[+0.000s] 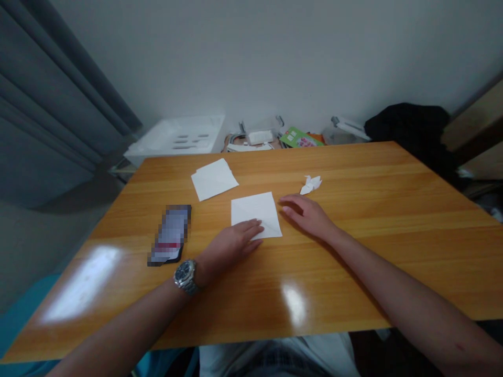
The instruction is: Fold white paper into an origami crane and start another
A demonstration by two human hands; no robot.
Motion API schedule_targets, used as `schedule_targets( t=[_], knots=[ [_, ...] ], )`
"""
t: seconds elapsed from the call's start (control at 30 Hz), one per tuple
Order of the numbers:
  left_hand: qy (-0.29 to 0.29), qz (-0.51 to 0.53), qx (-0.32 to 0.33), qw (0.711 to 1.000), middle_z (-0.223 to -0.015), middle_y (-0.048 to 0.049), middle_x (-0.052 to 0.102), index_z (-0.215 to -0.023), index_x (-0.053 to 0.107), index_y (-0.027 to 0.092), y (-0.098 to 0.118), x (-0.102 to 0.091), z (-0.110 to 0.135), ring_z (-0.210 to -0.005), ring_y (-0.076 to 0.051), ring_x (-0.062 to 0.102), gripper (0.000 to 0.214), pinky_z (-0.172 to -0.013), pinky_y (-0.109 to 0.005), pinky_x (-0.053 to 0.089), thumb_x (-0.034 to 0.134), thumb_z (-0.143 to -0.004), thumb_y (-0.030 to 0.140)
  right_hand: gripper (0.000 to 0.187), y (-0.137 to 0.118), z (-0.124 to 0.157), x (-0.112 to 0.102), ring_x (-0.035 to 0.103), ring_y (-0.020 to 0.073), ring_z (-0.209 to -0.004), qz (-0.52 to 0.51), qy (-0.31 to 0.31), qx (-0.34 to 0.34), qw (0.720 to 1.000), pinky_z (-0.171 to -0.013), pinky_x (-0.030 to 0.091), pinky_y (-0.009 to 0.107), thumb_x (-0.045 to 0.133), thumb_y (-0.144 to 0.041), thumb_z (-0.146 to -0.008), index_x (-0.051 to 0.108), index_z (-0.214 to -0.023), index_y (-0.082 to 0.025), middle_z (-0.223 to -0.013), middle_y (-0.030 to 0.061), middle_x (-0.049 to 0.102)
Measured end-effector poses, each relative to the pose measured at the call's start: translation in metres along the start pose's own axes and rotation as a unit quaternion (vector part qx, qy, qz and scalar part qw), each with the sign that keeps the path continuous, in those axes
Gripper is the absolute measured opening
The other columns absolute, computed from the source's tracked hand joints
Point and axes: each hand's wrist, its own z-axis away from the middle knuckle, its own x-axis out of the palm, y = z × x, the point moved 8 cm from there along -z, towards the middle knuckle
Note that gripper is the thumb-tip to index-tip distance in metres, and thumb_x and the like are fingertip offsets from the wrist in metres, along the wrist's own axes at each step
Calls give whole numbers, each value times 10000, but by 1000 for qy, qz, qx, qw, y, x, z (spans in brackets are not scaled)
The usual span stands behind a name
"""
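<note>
A white square sheet of paper (254, 212) lies flat in the middle of the wooden table (353, 251). My left hand (231, 243), a metal watch on its wrist, rests flat on the sheet's near left corner with fingers stretched out. My right hand (306, 213) lies flat just right of the sheet, fingertips at its right edge, fingers extended. A small folded white paper figure (310, 184) sits beyond my right hand. A second stack of white paper (214, 179) lies farther back on the left.
A phone (170, 235) lies face up left of my left hand. Behind the table stand a white plastic bin (176, 139), cables, a green packet (301, 139) and dark clothing (408, 128). A grey curtain (47, 104) hangs at the left.
</note>
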Motion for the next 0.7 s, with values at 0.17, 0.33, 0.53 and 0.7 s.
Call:
schedule_targets(
  t=[0.17,0.33,0.53,0.7],
  knots=[
    [-10,13,20,1000,-1477,-114,581,-1378,597,168,13,5,-11,-1330,-245,597,383,-1129,-401,505,497,-1040,317,309,-19,0,-8,637,261,-1213,26,23,-25,999,-1083,502,477,519,-384,-1020,658,-1256,-241,-1276,105,691],
    [-14,50,20,998,-1480,-103,580,-1366,605,205,21,8,-23,-1326,-244,597,368,-1118,-408,512,510,-1030,324,477,-34,4,8,487,287,-1422,78,-43,-73,993,-1191,404,537,479,-346,-1030,496,-1492,-232,-1535,141,515],
    [29,114,13,993,-1237,-86,710,-1222,647,202,20,0,-34,-1134,-216,676,294,-1027,-367,548,445,-1059,340,571,-18,12,35,375,317,-1503,136,-118,-84,980,-1226,327,582,487,-345,-1030,398,-1555,-140,-1607,212,401],
    [109,52,-64,991,-1325,-142,638,-1281,596,160,-4,-7,-38,-1241,-274,603,348,-1105,-450,491,505,-1024,377,582,-13,15,40,368,312,-1507,153,-141,-71,976,-1242,295,572,442,-395,-1049,391,-1566,-132,-1613,209,390]
  ],
)
